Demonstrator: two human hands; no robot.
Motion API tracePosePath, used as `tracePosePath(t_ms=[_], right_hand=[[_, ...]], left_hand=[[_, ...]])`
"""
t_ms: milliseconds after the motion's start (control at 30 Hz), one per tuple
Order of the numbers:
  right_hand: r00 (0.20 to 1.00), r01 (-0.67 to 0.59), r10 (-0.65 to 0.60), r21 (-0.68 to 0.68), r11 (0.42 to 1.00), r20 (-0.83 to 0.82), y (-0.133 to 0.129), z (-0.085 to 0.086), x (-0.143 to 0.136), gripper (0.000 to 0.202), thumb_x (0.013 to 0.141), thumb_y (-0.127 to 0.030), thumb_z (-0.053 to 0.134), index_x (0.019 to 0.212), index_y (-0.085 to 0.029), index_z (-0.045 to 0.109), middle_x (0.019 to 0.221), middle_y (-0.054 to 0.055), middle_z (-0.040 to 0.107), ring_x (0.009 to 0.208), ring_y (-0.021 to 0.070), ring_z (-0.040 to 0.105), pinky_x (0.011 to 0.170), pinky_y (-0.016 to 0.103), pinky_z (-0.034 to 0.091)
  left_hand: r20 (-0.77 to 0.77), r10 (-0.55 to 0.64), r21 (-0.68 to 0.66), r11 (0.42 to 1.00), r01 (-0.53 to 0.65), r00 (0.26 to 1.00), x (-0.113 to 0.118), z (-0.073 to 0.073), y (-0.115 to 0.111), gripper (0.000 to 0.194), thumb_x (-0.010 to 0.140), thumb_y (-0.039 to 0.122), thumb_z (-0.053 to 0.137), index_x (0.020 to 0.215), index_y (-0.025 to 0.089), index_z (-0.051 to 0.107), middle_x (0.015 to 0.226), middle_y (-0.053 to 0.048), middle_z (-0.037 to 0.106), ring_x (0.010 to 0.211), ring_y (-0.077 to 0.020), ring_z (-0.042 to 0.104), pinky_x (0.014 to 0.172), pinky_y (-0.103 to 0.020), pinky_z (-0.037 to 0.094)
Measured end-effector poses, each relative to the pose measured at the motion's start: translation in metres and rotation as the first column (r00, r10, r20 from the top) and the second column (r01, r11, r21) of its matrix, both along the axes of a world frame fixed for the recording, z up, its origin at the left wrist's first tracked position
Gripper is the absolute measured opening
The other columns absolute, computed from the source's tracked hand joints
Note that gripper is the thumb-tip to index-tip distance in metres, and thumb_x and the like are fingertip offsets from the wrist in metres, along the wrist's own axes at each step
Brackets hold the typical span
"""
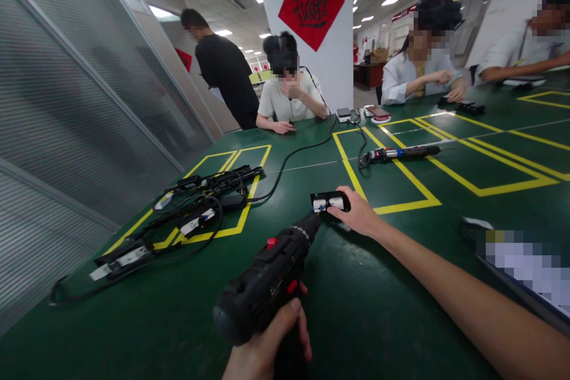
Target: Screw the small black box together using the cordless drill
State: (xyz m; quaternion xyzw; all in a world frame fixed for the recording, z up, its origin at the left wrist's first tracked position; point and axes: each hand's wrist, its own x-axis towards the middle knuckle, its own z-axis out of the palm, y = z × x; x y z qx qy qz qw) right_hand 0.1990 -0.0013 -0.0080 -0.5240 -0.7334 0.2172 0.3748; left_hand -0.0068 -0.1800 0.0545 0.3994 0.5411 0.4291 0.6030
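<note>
My left hand (271, 332) is wrapped round the handle of a black cordless drill (267, 273) with red buttons. The drill points away from me, and its chuck end is at a small black housing (329, 195) with white parts inside. My right hand (358, 214) grips that housing at its right end, thumb in front and fingers behind. Whether the drill's bit touches the housing cannot be made out. Both lie over the green table (356, 297).
Black power strips and cables (200, 214) lie at left within yellow tape lines. A pen-like tool with a cord (401, 153) rests farther back. At right is a dark-edged tray (485, 255). Several people sit round the table; one person (225, 65) stands behind it.
</note>
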Motion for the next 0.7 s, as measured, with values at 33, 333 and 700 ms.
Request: tracePosePath(t_ms=[33,333,700], right_hand=[[1.000,-0.002,0.002,-0.001,1.000,-0.001,0.0000,0.0001,-0.0001,0.043,0.077,-0.046,0.058,0.111,-0.022,0.048,0.095,0.007,0.058,0.087,0.0209,0.054,0.074,0.034,0.042],[1.000,-0.003,0.003,-0.003,1.000,-0.001,-0.0004,0.0010,0.0001,0.043,0.076,-0.046,0.057,0.111,-0.022,0.048,0.095,0.007,0.058,0.086,0.0210,0.054,0.074,0.034,0.042],[1.000,0.013,-0.013,0.011,1.000,0.012,0.0016,-0.0015,0.0000,0.045,0.076,-0.047,0.057,0.112,-0.023,0.047,0.096,0.007,0.058,0.088,0.0213,0.054,0.075,0.034,0.042]], left_hand=[[0.007,-0.001,-0.003,1.000,0.001,1.000,-0.0001,-0.0004,0.0002,0.031,0.076,0.041,0.056,0.094,0.016,0.050,0.047,0.002,0.058,0.039,-0.0184,0.056,0.044,-0.030,0.043],[0.009,-0.005,-0.003,1.000,0.005,1.000,0.0015,0.0036,-0.0003,0.029,0.075,0.041,0.058,0.090,0.016,0.051,0.047,0.002,0.058,0.040,-0.0183,0.057,0.044,-0.030,0.044],[-0.017,0.014,0.015,1.000,-0.014,1.000,0.0031,0.0022,-0.0006,0.030,0.076,0.040,0.056,0.093,0.016,0.050,0.046,0.002,0.057,0.038,-0.0184,0.056,0.043,-0.030,0.043]])
